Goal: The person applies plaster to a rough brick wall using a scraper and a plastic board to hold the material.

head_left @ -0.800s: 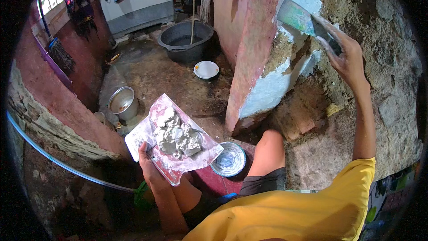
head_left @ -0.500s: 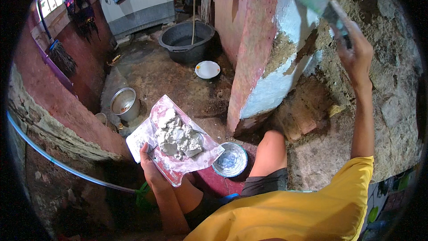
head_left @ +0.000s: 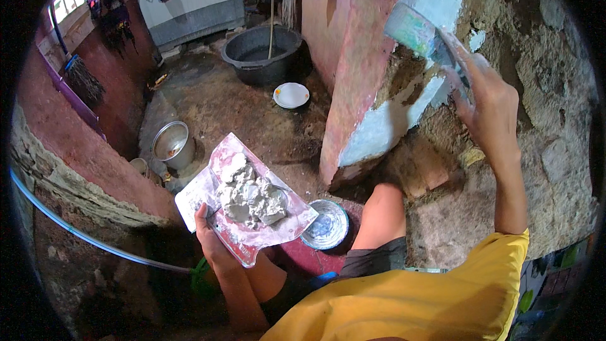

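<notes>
My right hand [head_left: 489, 98] is closed round the handle of a putty knife [head_left: 413, 30], whose broad, smeared blade lies against the wall edge. White putty [head_left: 379, 127] coats parts of that edge, above and below a patch of bare, rough cement [head_left: 399, 79]. In my left hand [head_left: 211, 237] is a flat board [head_left: 265, 235], red and white and smeared, gripped by its near left side with the thumb on top. A lumpy heap of grey-white putty [head_left: 252, 197] rests on the board. Beyond its right corner, a round bowl [head_left: 326, 224] with white residue stands on the floor.
A large dark basin [head_left: 252, 69] with a stick in it stands at the back, a white plate [head_left: 291, 96] before it. A metal pot [head_left: 175, 146] is at the left. A blue hose [head_left: 95, 237] runs along the low left wall. My knee [head_left: 380, 215] is beside the bowl.
My right hand has brought the putty knife down and to the left along the wall edge, onto the bare patch. The left hand and board have barely shifted.
</notes>
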Tool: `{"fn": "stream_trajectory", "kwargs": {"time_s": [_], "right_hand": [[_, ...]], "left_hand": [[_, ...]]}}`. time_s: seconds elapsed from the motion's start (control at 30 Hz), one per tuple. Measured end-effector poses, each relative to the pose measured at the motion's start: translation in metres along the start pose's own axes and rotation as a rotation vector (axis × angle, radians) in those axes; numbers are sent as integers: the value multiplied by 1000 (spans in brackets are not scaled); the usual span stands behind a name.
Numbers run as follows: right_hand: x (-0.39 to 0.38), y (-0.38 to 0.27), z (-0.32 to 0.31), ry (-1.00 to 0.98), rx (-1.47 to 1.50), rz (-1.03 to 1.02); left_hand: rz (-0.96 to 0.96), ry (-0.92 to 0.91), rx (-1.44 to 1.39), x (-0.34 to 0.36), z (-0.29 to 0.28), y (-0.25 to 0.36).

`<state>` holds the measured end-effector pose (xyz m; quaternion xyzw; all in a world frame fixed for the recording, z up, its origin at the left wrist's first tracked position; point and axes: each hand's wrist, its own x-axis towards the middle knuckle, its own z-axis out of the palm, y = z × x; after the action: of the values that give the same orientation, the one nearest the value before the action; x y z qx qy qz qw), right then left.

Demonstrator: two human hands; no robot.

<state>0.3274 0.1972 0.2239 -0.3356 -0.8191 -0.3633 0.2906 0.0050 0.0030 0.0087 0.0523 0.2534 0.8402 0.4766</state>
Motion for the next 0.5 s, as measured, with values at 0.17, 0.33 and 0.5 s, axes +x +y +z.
{"fn": "stream_trajectory", "kwargs": {"time_s": [0.17,0.33,0.5], "right_hand": [[10,8,-3,79,-76,-44],[10,6,-12,-15,-184,70],[22,16,-37,196,-307,36]], "left_hand": [[70,101,20,-2,9,-4],[21,67,7,-2,10,-4],[16,49,1,-5,12,-3]]}}
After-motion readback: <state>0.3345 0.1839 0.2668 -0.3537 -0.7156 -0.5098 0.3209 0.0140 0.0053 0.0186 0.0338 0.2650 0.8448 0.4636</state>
